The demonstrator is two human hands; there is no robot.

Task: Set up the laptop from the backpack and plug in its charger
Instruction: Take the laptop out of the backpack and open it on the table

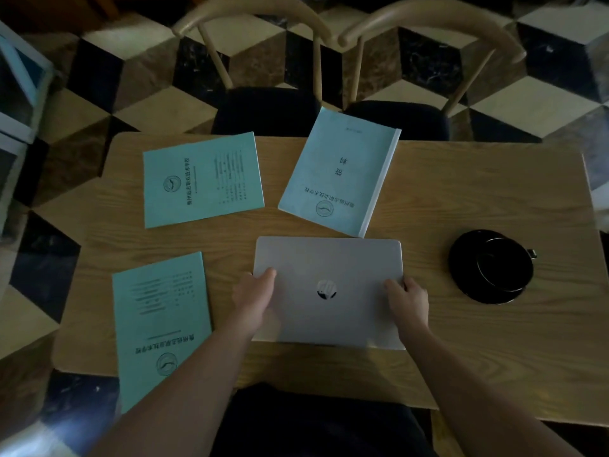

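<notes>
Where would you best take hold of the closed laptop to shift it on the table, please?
Probably by its two short side edges, a hand from each side. The laptop lies flat and closed, and the left hand and right hand already hold those edges, clear of the booklets.

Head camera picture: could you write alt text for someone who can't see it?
Two hands, left hand and right hand, hold a closed silver laptop by its sides on a wooden table. Three teal booklets and a black cup on a saucer lie around it.
</notes>
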